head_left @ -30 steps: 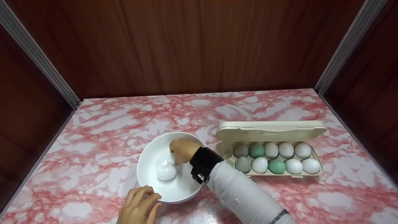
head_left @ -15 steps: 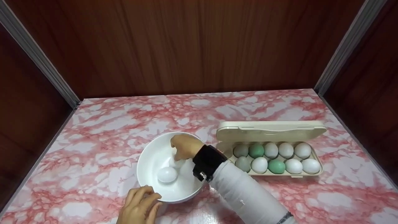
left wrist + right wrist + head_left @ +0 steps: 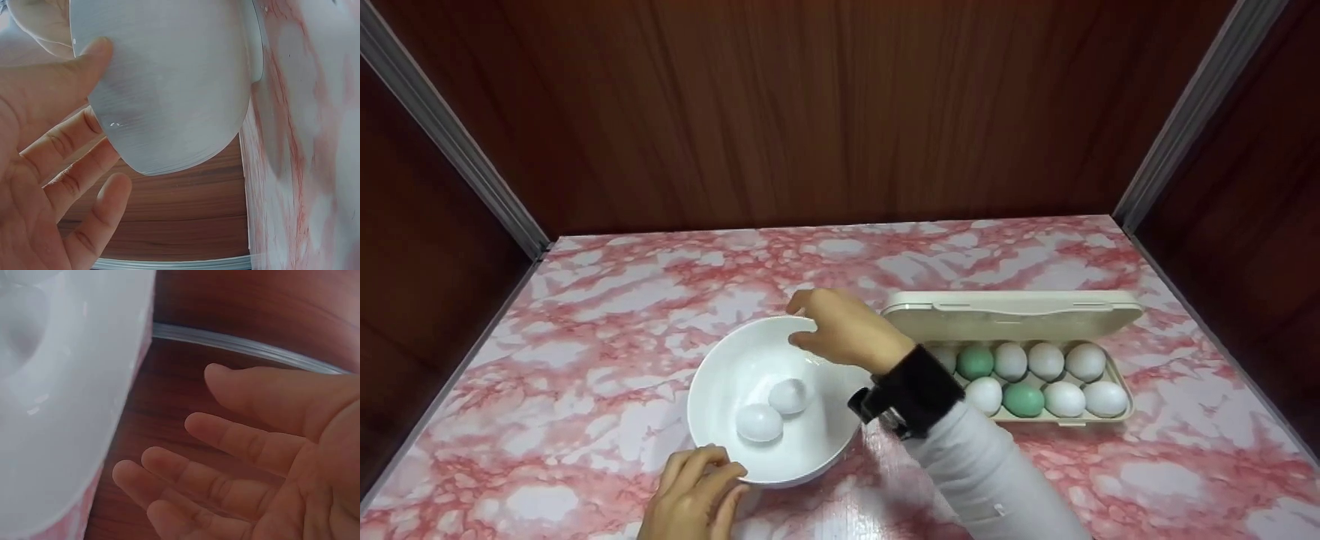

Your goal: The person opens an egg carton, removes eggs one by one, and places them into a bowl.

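A white bowl [image 3: 720, 375] stands on the table with two white eggs lying side by side inside, a nearer one [image 3: 760, 422] and a farther one [image 3: 789, 395]. At the bowl's near left rim, my left hand [image 3: 690, 491] holds the edge; in the left wrist view the thumb [image 3: 97, 53] presses the outer wall while a finger goes behind the rim. Over the bowl's far right rim is my right hand [image 3: 847, 326], with nothing in it. The right wrist view shows its fingers [image 3: 214, 486] spread and relaxed beside the bowl.
A cream egg carton [image 3: 1012, 300] with its lid up stands to the right, holding white, greyish and green eggs. My right forearm hides its left end. Dark wood panels [image 3: 840, 112] rise behind and at both sides of the red-and-white marbled table [image 3: 585, 337].
My right hand has let go of the farther white egg inside the bowl and lifted up and to the right. The left hand stays at the rim.
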`<state>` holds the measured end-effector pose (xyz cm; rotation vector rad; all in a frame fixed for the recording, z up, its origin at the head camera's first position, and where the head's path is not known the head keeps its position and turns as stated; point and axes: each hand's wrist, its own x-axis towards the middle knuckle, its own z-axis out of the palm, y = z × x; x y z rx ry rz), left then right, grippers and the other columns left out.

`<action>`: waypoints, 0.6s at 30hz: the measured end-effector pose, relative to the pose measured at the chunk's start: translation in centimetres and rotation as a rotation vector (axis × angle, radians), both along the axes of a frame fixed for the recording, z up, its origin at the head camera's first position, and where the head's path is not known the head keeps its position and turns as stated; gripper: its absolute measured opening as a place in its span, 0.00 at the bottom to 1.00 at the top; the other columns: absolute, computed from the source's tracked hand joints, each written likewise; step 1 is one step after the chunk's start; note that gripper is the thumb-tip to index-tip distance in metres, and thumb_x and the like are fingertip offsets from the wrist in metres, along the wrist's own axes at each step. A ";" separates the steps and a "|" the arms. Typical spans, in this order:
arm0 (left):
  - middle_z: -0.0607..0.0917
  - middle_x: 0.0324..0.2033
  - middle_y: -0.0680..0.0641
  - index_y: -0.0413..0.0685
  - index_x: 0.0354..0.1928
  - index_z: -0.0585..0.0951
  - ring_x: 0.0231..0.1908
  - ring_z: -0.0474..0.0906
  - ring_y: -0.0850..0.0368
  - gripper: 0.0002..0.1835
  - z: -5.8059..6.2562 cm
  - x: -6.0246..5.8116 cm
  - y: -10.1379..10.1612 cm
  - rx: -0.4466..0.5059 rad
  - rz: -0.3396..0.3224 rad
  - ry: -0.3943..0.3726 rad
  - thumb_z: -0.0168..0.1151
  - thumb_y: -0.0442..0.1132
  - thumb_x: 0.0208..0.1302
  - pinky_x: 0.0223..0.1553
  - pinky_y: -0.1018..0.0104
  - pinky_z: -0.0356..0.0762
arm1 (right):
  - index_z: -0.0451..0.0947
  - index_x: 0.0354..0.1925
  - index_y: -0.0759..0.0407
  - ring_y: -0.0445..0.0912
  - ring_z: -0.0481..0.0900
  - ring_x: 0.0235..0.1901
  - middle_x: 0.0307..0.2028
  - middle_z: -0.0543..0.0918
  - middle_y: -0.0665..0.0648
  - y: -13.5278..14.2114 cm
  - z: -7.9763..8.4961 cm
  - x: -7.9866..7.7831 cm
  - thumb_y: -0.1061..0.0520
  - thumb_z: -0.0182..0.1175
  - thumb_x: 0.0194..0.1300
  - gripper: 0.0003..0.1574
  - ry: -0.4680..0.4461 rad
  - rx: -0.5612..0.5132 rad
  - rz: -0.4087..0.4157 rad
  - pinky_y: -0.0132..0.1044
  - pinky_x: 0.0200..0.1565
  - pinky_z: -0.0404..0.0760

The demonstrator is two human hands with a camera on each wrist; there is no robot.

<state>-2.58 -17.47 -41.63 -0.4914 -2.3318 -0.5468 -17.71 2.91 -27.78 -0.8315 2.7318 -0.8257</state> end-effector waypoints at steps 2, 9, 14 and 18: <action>0.82 0.36 0.52 0.51 0.28 0.86 0.40 0.72 0.55 0.12 0.0 0.1 0.1 0.001 0.007 -0.017 0.78 0.33 0.38 0.31 0.67 0.84 | 0.80 0.55 0.64 0.53 0.81 0.55 0.52 0.85 0.61 0.9 0.4 0.5 0.56 0.64 0.66 0.20 0.018 -0.019 -0.012 0.47 0.58 0.80; 0.82 0.37 0.52 0.52 0.29 0.86 0.41 0.73 0.54 0.14 0.3 0.2 0.1 -0.014 0.033 -0.048 0.80 0.32 0.37 0.33 0.65 0.85 | 0.81 0.56 0.60 0.50 0.85 0.46 0.53 0.85 0.60 3.8 1.8 1.9 0.54 0.62 0.68 0.20 0.036 -0.133 -0.053 0.42 0.49 0.85; 0.82 0.37 0.51 0.52 0.29 0.86 0.41 0.73 0.54 0.14 0.1 0.1 0.0 -0.003 0.003 -0.015 0.79 0.32 0.36 0.32 0.65 0.85 | 0.81 0.55 0.61 0.51 0.85 0.42 0.52 0.85 0.61 5.5 2.1 2.8 0.56 0.63 0.68 0.19 0.053 -0.193 -0.083 0.43 0.47 0.86; 0.82 0.37 0.50 0.51 0.29 0.86 0.41 0.73 0.53 0.15 0.0 0.0 -0.1 -0.005 -0.012 -0.006 0.79 0.32 0.34 0.32 0.66 0.85 | 0.80 0.56 0.63 0.52 0.86 0.43 0.51 0.86 0.60 7.0 1.8 3.5 0.58 0.62 0.68 0.20 0.046 -0.251 -0.119 0.44 0.49 0.86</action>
